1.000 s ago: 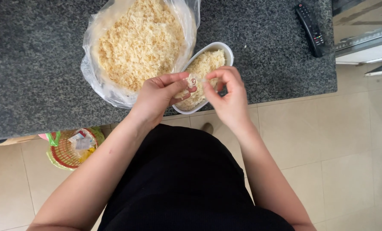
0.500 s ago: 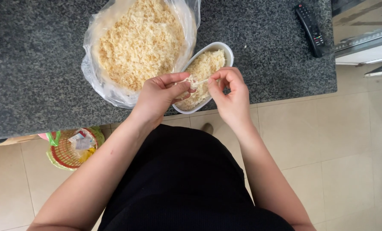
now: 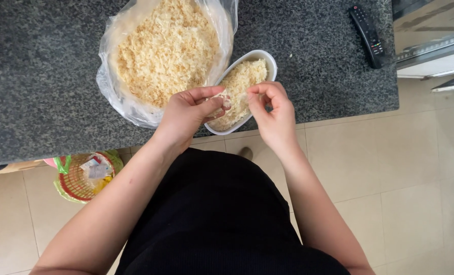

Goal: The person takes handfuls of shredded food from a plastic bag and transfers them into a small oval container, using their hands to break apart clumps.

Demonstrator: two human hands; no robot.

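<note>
Hands over crumb dish at counter edge.
Granite counter (image 3: 44, 76) > open plastic bag (image 3: 116, 76) of crumbs > white oval dish (image 3: 265, 57), part full, overhanging the edge. Left hand (image 3: 186, 114): fingers pinched on a small crumbed bit above dish. Right hand (image 3: 273, 114): fingertips curled tog., nothing held that I can see. Risk: bump tips dish to floor; crumbs spill. Remote (image 3: 367, 34) well apart.

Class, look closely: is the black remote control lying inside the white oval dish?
No: the black remote control lies on the granite counter, apart from the white oval dish.
</note>
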